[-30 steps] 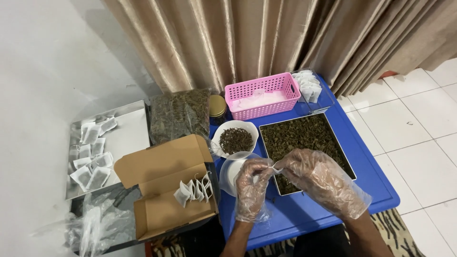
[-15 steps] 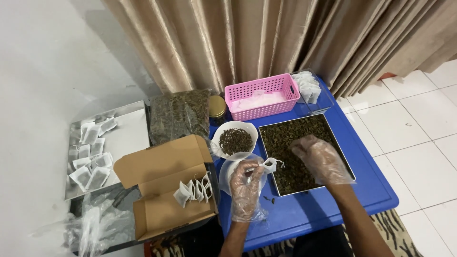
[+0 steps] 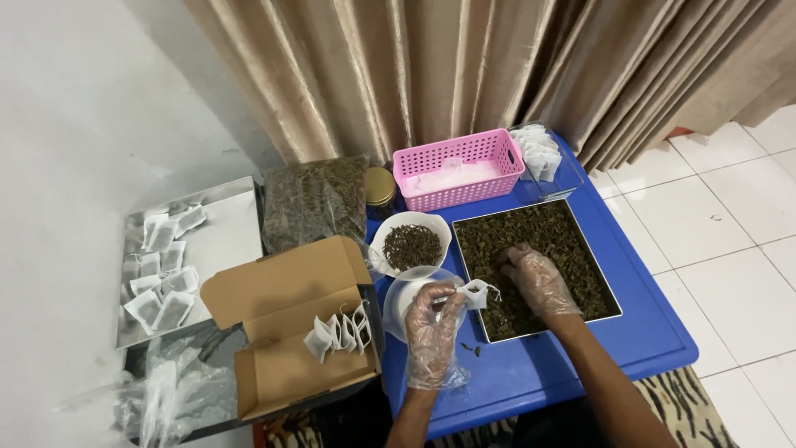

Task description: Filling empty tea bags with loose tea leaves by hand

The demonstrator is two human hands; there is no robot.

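Left hand (image 3: pixel 433 325) in a clear glove pinches 1 small white tea bag (image 3: pixel 474 294) at its open rim, over the steel tray (image 3: pixel 609 292) edge. Right hand (image 3: pixel 537 278), fingers curled, digs into the dried leaves (image 3: pixel 531 232). The bag looks light, limp and tearable; best held by the rim.

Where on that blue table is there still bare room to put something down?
Free: the blue table strip right of the leaf tray, and the front edge below the tray. Crowded: around the left hand holding the tea bag, with the bowls and pink basket behind.
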